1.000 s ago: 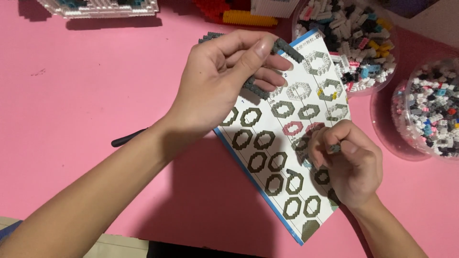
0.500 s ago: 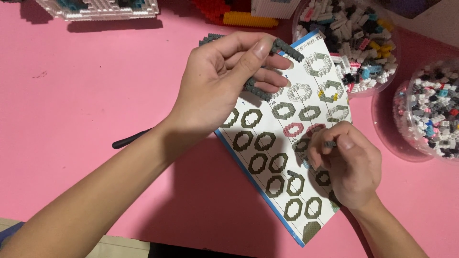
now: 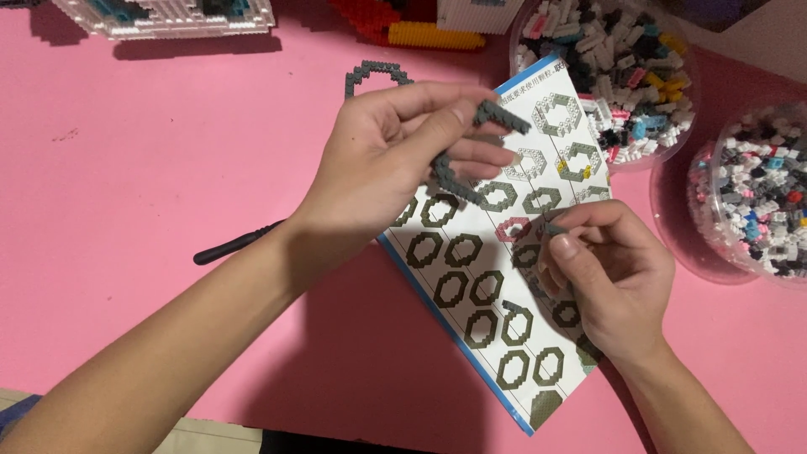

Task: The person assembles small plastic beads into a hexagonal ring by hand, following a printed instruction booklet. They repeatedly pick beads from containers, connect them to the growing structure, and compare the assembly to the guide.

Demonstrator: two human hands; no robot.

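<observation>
My left hand (image 3: 395, 164) holds a partly built grey ring of tiny building blocks (image 3: 496, 118) above the pink table, thumb and fingers pinched on it. Lower right, my right hand (image 3: 609, 282) pinches one small grey block (image 3: 552, 228) between thumb and forefinger, just above an instruction sheet (image 3: 487, 286) printed with rows of hexagon-like ring patterns. Another finished grey ring (image 3: 374, 74) lies on the table behind my left hand. The two hands are a short way apart.
Two clear round tubs of mixed small blocks stand at the right: one at the back (image 3: 614, 67), one at the edge (image 3: 756, 193). A black tool handle (image 3: 231, 245) lies under my left wrist. White block model (image 3: 168, 17) and red and yellow bricks (image 3: 420, 29) sit at the back.
My right hand has lifted slightly and turned the small grey block toward the left hand. The left hand keeps the grey ring almost still.
</observation>
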